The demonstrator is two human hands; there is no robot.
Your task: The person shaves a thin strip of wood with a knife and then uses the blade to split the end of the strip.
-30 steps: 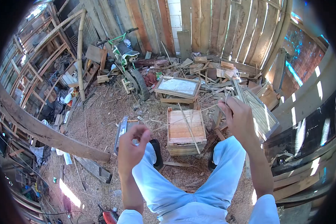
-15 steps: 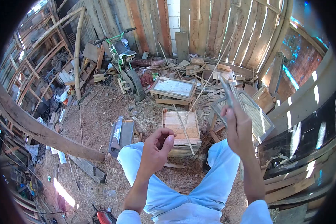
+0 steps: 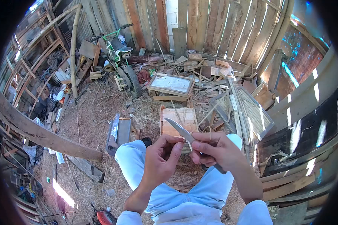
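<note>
My right hand [image 3: 223,150] is closed round a knife [image 3: 179,128], its blade pointing up and to the left and its dark handle showing below my fist. Close beside it, my left hand [image 3: 159,155] pinches the end of a thin strip, mostly hidden by the fingers, next to the blade. A slender pale strip [image 3: 210,129] bends in a loop above my right fingers. Below both hands, between my knees, stands a slatted wooden box [image 3: 178,112], partly covered by them.
A second blade [image 3: 116,123] lies on a dark tray [image 3: 124,129] by my left knee. Ahead are a framed panel [image 3: 171,83], a small motorbike [image 3: 125,71] and heaped wood scraps [image 3: 210,71]. Long slats [image 3: 236,108] lean at right. A timber beam [image 3: 45,127] crosses the left side.
My right hand has come down and left with the knife, bringing the blade beside my left fingertips. The long strip that slanted up to the right no longer shows at full length.
</note>
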